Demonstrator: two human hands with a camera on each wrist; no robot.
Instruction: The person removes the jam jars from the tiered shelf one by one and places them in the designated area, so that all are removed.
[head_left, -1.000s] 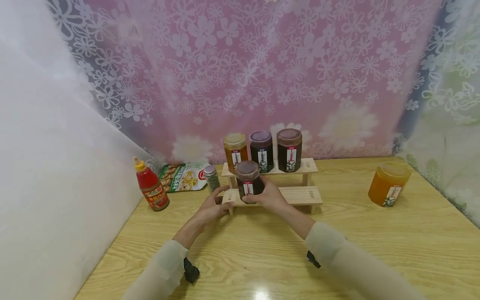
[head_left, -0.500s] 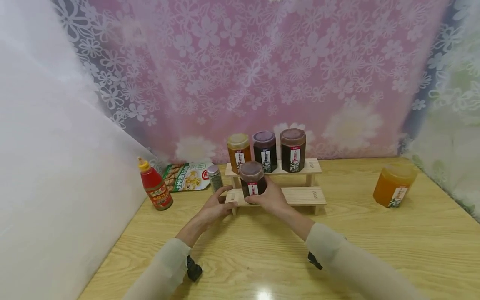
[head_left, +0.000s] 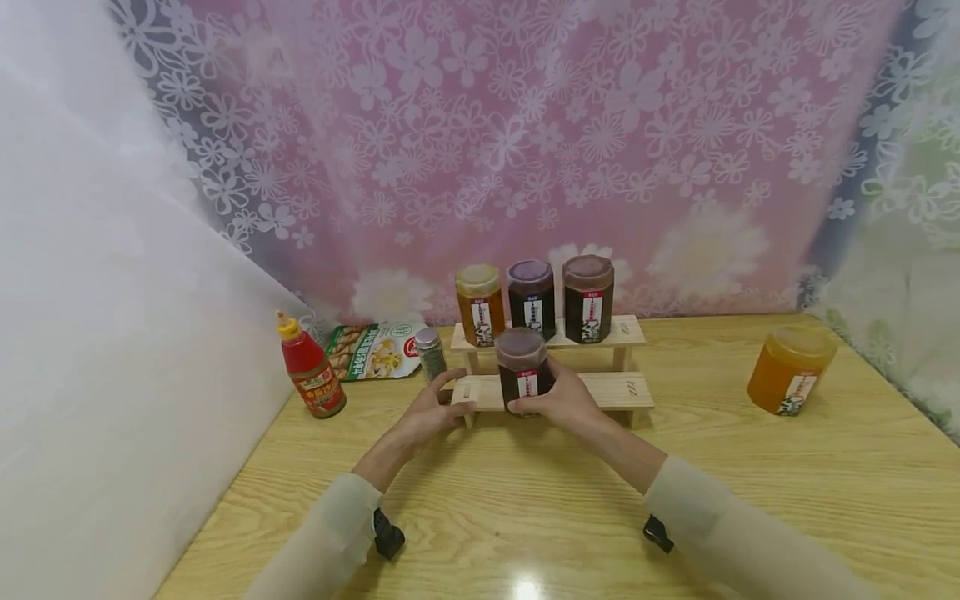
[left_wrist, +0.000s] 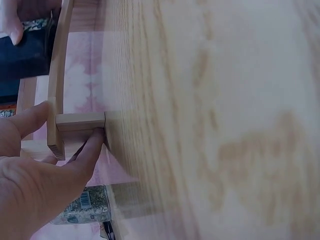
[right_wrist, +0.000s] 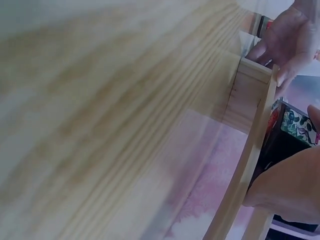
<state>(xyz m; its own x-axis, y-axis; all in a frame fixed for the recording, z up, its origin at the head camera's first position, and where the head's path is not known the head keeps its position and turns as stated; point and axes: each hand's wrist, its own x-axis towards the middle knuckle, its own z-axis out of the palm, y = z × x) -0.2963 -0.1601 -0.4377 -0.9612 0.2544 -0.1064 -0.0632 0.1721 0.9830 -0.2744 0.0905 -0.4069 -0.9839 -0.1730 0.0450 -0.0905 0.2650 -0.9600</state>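
A two-step wooden rack [head_left: 607,390] stands on the table. My left hand [head_left: 427,417] grips the left end of its lower step, thumb on one side and fingers on the other [left_wrist: 45,170]. My right hand [head_left: 564,400] holds a dark jam jar [head_left: 521,371] with a hexagonal body at the lower step's front, slightly tilted. Whether its base touches the step cannot be made out. On the upper step stand an amber jar [head_left: 480,310], a purple-lidded dark jar [head_left: 532,304] and a larger dark jar [head_left: 588,304]. The right wrist view shows the held jar's base [right_wrist: 297,127].
Left of the rack are a small spice jar [head_left: 431,354], a food packet [head_left: 378,350] and a red sauce bottle [head_left: 311,375] with a yellow cap. An orange jar [head_left: 791,372] stands at the table's right. A floral curtain [head_left: 510,150] hangs behind.
My right hand has moved the dark jam jar to the right and slightly toward the front along the lower step. The left hand keeps its grip on the rack. The head view shifted slightly.
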